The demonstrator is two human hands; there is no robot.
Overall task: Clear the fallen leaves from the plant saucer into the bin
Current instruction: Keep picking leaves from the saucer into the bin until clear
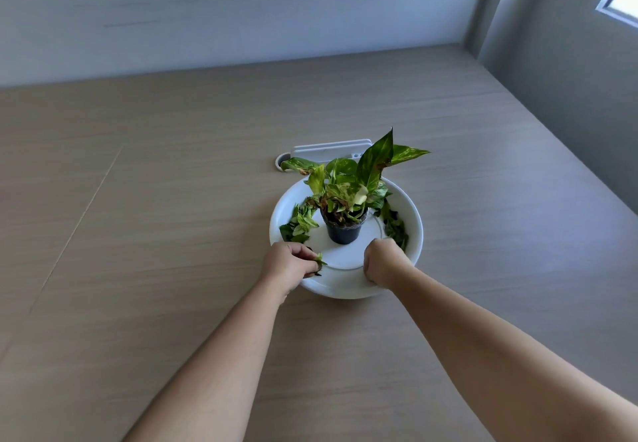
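On the pale wood-grain tabletop (172, 200) sits a round white plastic saucer (412, 220) with a small black plastic pot (343, 231) standing upright near its middle, holding a variegated green-and-yellow leafy plant (348, 182). Loose fallen green leaves are scattered inside the saucer in two patches: one pile on the left side (300, 222) and another strip along the right side (395, 226), both lying against the inner wall. Left hand (290, 264) is down at the near-left rim, fingers curled in and pinched on a small green leaf (320, 259) that pokes out from between the fingertips. Right hand (383, 262) is at the near-right edge, balled up into a loose fist over the rim, and honestly I can't tell if it's got anything inside. Behind the plant, touching nothing, there's a flat white rectangular plastic thing (328, 150) lying on the table next to a round grey cable hole (283, 160). No bin in view.
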